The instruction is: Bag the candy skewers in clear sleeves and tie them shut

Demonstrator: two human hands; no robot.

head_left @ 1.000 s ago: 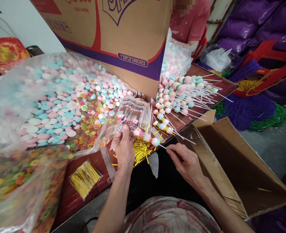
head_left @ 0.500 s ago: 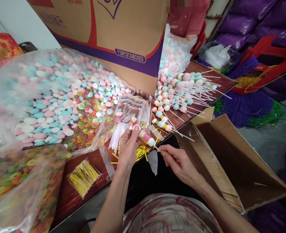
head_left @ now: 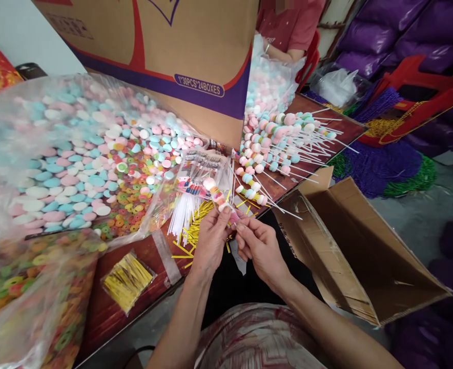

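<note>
My left hand (head_left: 210, 241) and my right hand (head_left: 258, 245) meet at the table's near edge, both pinched on one marshmallow skewer (head_left: 218, 195) that points up and away, partly inside a clear printed sleeve. A stack of such sleeves (head_left: 201, 173) lies just beyond it. White sticks (head_left: 183, 214) and loose gold twist ties (head_left: 196, 229) lie under my left hand. Finished skewers (head_left: 278, 141) are piled at the right of the table.
A big clear bag of pink, blue and white marshmallows (head_left: 76, 148) and coloured rings (head_left: 136, 202) fills the left. A packet of gold ties (head_left: 126, 279) lies near the edge. A printed carton (head_left: 165, 46) stands behind, an open carton (head_left: 361, 246) at my right. Another person (head_left: 291, 25) sits across.
My right hand has slid up the stick to meet my left hand. The skewer has swung from lying sideways to pointing away, into the sleeve.
</note>
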